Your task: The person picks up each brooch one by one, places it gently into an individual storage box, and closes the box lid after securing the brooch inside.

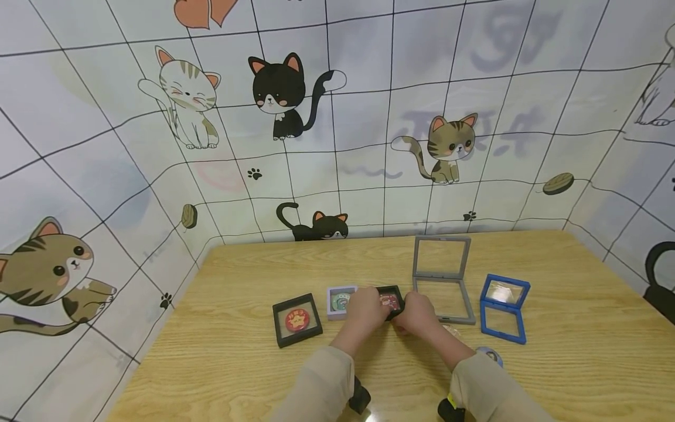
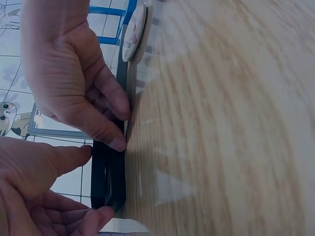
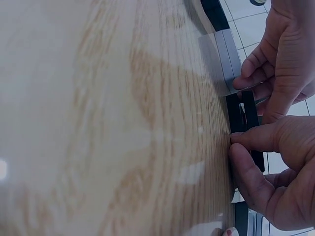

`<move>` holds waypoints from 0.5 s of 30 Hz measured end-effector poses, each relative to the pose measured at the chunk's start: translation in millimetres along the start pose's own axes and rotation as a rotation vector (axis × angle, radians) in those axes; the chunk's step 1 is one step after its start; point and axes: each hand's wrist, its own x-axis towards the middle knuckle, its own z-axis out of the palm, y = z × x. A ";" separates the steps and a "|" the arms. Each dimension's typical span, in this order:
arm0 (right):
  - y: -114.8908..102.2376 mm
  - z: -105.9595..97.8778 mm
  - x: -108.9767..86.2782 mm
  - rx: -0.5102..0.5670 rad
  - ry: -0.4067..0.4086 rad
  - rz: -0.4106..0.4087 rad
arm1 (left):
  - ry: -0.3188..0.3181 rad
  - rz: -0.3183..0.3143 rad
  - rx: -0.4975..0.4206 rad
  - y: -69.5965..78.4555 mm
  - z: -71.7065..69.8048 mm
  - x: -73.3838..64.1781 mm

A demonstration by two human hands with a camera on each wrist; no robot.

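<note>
Both my hands are at a small black display frame (image 1: 398, 295) lying on the table, with a red round badge (image 1: 389, 302) inside. My left hand (image 1: 366, 309) pinches its left end, the thumb on top and fingertips low at the edge. At the right end, my right hand (image 1: 419, 313) pinches the frame between thumb and curled fingers. In the right wrist view a narrow gap shows between the frame's two halves near the left fingertips. Just left stands a lavender frame (image 1: 333, 305) holding a green badge (image 1: 340, 301), partly covered by my left hand.
A larger black frame (image 1: 315, 313) with a red star badge (image 1: 297, 320) lies at left. To the right are an opened grey frame (image 1: 469, 302) and an opened blue frame (image 1: 503, 336). A blue-rimmed badge (image 1: 490, 354) and a pale badge (image 1: 451, 332) lie near my right forearm.
</note>
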 end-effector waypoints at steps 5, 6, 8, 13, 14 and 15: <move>-0.8 -1.5 -0.8 0.000 -0.003 0.008 | 0.015 -0.001 0.004 1.1 1.5 -0.3; -0.9 -1.6 -1.0 0.003 -0.005 0.011 | 0.015 -0.002 0.006 1.4 1.4 -0.3; -1.0 -1.3 -1.3 0.014 -0.010 0.015 | 0.018 -0.005 0.020 2.0 0.9 -0.6; -0.7 -0.4 -1.5 0.026 -0.013 0.011 | 0.013 -0.019 0.035 3.5 -0.7 -1.5; -0.9 -0.4 -1.5 0.027 -0.012 0.010 | 0.011 -0.022 0.036 3.7 -1.0 -1.6; -0.8 -0.3 -1.3 0.027 -0.011 0.009 | 0.011 -0.025 0.039 3.8 -1.0 -1.7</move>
